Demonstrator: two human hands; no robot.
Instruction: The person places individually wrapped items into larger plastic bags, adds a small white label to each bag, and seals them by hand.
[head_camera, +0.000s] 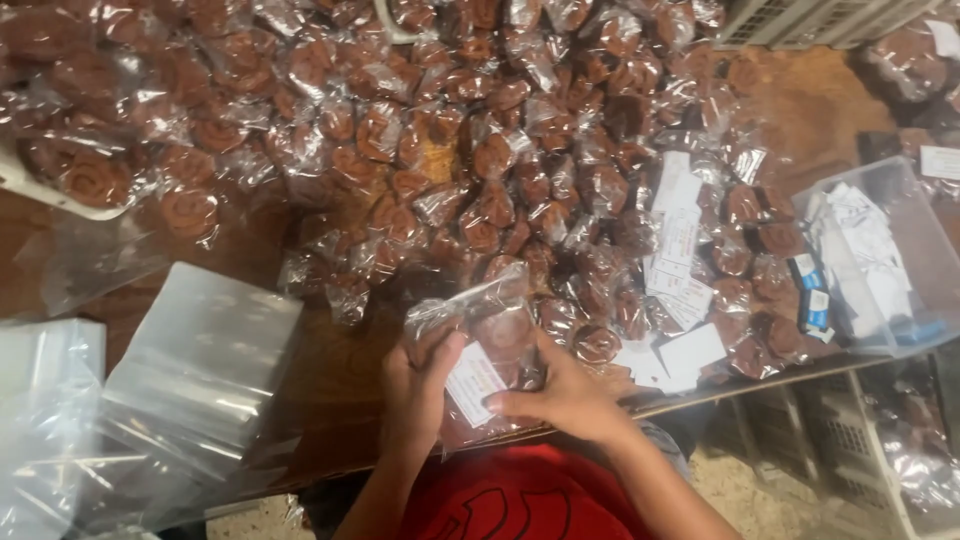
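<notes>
Hands (500, 385) on bagged roll (490, 345) (table edge (700, 395) near)

- Two bare hands: a left hand (420, 385) and a right hand (565, 398), together on one clear bag (490, 340) with a white label.
- Bagged brown spiral rolls (480, 160): dozens heaped on the table, too many to count.
- Loose white paper labels (680, 250): a scattered pile, number unclear.
- Stacks of empty clear bags (195, 365): two or three.
- One clear plastic tub (915, 235) holding small white packets.
</notes>
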